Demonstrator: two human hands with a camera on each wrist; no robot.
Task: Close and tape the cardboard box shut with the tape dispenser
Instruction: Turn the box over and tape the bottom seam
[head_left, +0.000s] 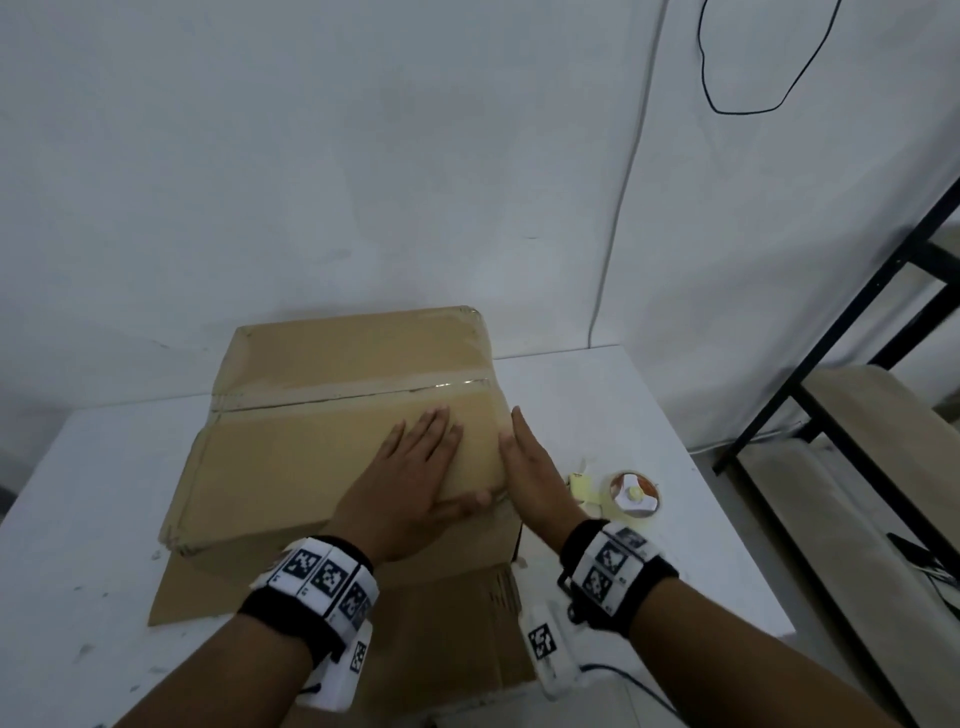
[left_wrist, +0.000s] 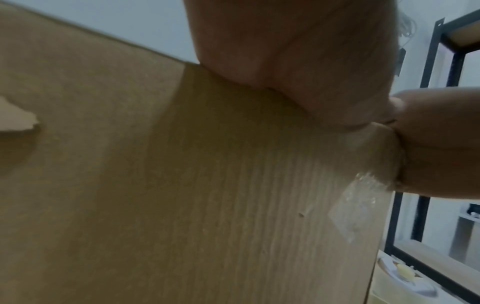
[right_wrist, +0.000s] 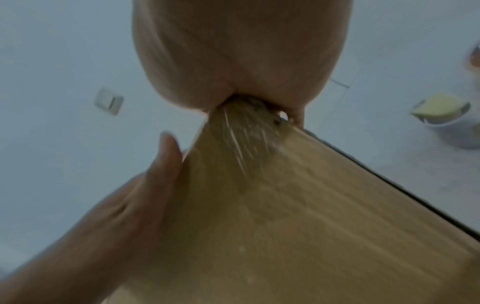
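Note:
A brown cardboard box (head_left: 311, 457) stands on the white table (head_left: 78, 493) with its top flaps down. Clear tape (head_left: 363, 397) runs along the middle seam. My left hand (head_left: 415, 457) lies flat on the near flap by the near right corner, fingers straight, thumb along the front edge. My right hand (head_left: 530, 467) presses flat against the box's right side at that corner. In the left wrist view a crinkled piece of clear tape (left_wrist: 358, 203) sits on the box (left_wrist: 182, 185) below the corner. The tape dispenser (head_left: 631, 493) lies on the table to the right, untouched.
A flat piece of cardboard (head_left: 415, 623) sticks out from under the box towards me. Black metal shelving (head_left: 831, 415) with pale boards stands to the right of the table. Cables (head_left: 623, 208) hang on the white wall behind.

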